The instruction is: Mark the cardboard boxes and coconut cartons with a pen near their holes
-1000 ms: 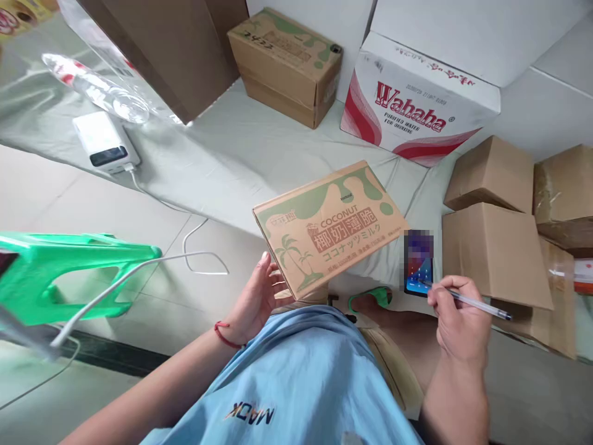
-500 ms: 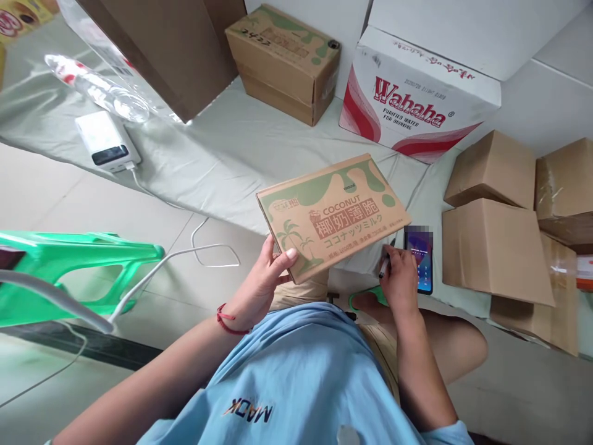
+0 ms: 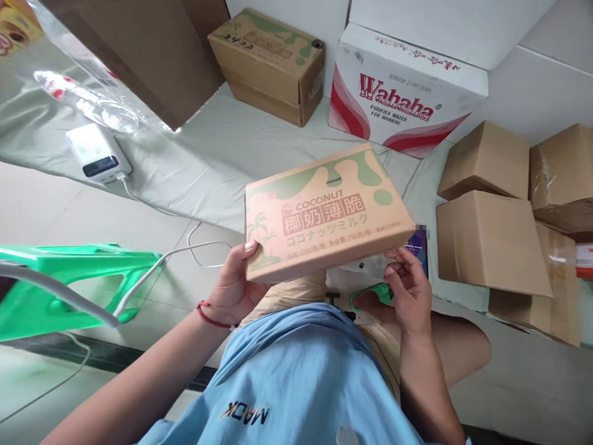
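Observation:
A brown cardboard box with green drips and the word COCONUT is held up over my lap, its printed face toward me. My left hand grips its lower left corner, thumb on the face and fingers underneath. My right hand is by the box's lower right corner, with its fingers bent and partly spread; its fingertips are close to the bottom edge, and I see nothing in it. Behind that hand lies a phone, mostly covered by the box and the hand.
On the cloth-covered surface stand a second coconut box, a Wahaha carton and several plain cartons at right. A power bank, a bottle and a green stool are at left.
The coconut box has come nearer and tilted, showing its lower side. My right hand has opened and moved to the box's corner; the pen it held is out of sight. The view has shifted slightly.

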Demonstrator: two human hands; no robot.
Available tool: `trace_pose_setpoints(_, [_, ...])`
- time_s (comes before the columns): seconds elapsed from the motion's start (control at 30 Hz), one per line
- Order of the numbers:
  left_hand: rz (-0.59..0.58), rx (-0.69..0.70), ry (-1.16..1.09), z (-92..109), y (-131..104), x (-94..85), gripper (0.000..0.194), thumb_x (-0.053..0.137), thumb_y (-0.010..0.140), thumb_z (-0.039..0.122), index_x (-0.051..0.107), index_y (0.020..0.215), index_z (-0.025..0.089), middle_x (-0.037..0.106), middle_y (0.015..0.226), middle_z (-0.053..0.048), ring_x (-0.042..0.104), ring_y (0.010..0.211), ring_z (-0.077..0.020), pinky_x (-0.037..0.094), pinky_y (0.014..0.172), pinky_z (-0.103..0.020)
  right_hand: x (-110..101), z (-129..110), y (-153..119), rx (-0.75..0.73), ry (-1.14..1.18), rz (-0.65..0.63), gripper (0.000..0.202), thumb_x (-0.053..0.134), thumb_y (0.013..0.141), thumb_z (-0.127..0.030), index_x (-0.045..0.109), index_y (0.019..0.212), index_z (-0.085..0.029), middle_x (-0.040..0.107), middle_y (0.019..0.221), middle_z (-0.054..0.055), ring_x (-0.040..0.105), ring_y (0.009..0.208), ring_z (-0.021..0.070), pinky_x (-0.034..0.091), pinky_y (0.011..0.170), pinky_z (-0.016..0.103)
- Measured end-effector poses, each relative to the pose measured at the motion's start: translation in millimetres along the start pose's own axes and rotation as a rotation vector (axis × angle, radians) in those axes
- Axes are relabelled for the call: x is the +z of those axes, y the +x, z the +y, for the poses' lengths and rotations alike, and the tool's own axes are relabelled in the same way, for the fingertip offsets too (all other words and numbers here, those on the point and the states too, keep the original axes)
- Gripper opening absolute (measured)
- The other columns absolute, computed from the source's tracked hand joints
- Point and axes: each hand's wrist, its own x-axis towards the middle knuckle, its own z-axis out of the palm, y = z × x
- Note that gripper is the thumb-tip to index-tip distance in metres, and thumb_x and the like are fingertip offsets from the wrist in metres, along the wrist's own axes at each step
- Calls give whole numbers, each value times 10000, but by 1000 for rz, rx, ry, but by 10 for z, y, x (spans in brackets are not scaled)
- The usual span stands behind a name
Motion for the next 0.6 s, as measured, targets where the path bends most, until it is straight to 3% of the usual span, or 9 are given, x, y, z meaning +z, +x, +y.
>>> trace_pose_setpoints(0.13, [-185,-45,-138,-97,71,-241,717,811,848,574,670,1467,242,836,1296,-43,806,1177,-340,698,954,-396,-53,-363,-167,-13,284,-39,453,731,1017,-284,703,1465,-341,702,937,11,680,817,149,604,703,278])
trace_pose_setpoints(0.23, [-282,-81,-230,-145,127,-371,691,767,885,582,658,1487,261,830,1314,-41,822,1116,-321,699,885,-391,-41,-587,-323,-80,291,-84,506,723,1016,-215,693,1498,-367,748,1050,39,741,870,164,680,763,321])
trace_pose_setpoints(0.33, [-332,-90,-291,-159,153,-435,600,749,904,533,694,1434,258,822,1334,-50,819,1101,-313,690,902,-415,5,-653,-434,-128,289,-141,578,702,1021,-189,640,1555,-400,745,1253,67,772,920,179,724,838,394])
trace_pose_setpoints(0.5, [-281,-69,-217,-145,152,-432,494,768,887,518,759,1294,240,834,1301,-20,823,1089,-272,689,913,-366,45,-583,-461,-93,235,-89,586,683,1034,-232,598,1587,-405,652,1498,87,779,995,200,717,893,437])
trace_pose_setpoints(0.6, [-179,-7,-84,-135,139,-335,506,685,924,622,767,1276,267,846,1241,40,814,1142,-260,684,876,-300,22,-566,-401,-56,128,-16,597,706,1019,-333,581,1601,-366,538,1663,116,732,1250,290,688,980,490])
